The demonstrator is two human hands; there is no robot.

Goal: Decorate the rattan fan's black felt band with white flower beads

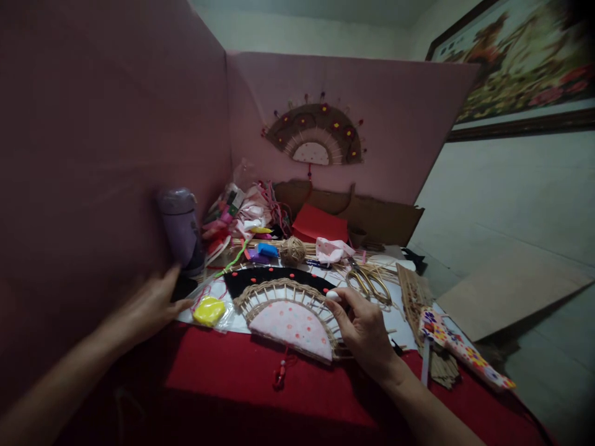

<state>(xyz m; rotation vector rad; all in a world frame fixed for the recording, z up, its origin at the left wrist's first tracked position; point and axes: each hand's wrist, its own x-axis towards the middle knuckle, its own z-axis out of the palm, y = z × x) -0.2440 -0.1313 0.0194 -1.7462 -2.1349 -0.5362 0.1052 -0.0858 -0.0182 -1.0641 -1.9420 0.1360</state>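
A half-round fan point(290, 323) with a pink spotted centre, woven ribs and a black band with red dots lies at the front of the table, a red tassel hanging below it. Over its right end, my right hand point(365, 331) pinches a small white ball point(331, 296) between thumb and fingers. My left hand point(155, 297), a little blurred, is off to the left with thumb and fingers apart and nothing in it. It is near a yellow clay packet point(209, 311) and below the purple bottle point(181, 229).
Gold-handled scissors point(369, 284), a twine ball point(292, 249) and a blue packet point(268, 249) lie behind the fan. Red paper point(320, 223) rests farther back. A finished fan point(320, 133) hangs on the pink panel point(395, 124). Floral fabric point(465, 350) lies at right.
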